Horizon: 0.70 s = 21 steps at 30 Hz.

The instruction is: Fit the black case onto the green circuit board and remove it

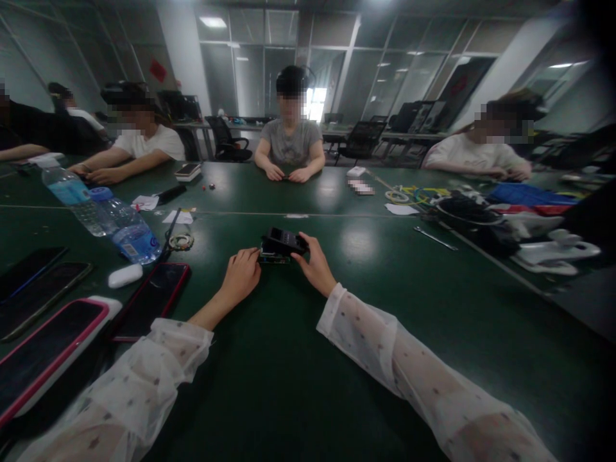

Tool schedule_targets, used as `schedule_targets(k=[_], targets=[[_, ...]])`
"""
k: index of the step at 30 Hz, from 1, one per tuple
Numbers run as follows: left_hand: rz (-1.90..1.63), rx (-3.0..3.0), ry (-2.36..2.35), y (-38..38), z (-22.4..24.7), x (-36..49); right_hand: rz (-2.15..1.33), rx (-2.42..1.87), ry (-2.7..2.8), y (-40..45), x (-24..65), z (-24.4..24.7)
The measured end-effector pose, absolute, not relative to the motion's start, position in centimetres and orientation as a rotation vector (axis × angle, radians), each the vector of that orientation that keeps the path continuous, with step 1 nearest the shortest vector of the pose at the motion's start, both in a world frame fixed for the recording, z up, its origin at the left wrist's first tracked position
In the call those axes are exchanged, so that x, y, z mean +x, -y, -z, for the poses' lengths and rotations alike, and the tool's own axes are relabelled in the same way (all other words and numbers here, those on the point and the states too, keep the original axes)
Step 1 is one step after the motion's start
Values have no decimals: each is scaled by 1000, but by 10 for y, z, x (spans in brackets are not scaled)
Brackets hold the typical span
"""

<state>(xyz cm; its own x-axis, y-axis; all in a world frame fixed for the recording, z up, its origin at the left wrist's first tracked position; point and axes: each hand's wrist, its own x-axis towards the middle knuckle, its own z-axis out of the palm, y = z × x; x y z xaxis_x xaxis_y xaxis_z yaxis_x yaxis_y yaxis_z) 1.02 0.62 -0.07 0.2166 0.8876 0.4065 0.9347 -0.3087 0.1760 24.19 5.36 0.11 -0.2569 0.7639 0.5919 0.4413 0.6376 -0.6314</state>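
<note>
Straight ahead on the green table (269,359), my two hands meet at a small electronic device. Its upper part is a black plastic cover (285,239), tilted and lifted at the right. Under it shows a circuit board (275,258) with a greenish edge. My right hand (315,263) pinches the right end of the black cover between thumb and fingers. My left hand (243,273) has its fingers closed against the left edge of the circuit board. The underside of the device is hidden.
Left of me lie several phones (154,301), a white earbud case (125,276) and two water bottles (128,224). To the right are a wrench (436,239), coiled cables (409,194) and a white clamp-like tool (553,250). Several people sit around the table.
</note>
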Motion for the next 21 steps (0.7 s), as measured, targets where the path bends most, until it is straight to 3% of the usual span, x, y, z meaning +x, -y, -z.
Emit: schedule_targets(k=[21], targets=[[809,-2340,1868,-8,-4,10,-390,-935,2073,-55,239,0]])
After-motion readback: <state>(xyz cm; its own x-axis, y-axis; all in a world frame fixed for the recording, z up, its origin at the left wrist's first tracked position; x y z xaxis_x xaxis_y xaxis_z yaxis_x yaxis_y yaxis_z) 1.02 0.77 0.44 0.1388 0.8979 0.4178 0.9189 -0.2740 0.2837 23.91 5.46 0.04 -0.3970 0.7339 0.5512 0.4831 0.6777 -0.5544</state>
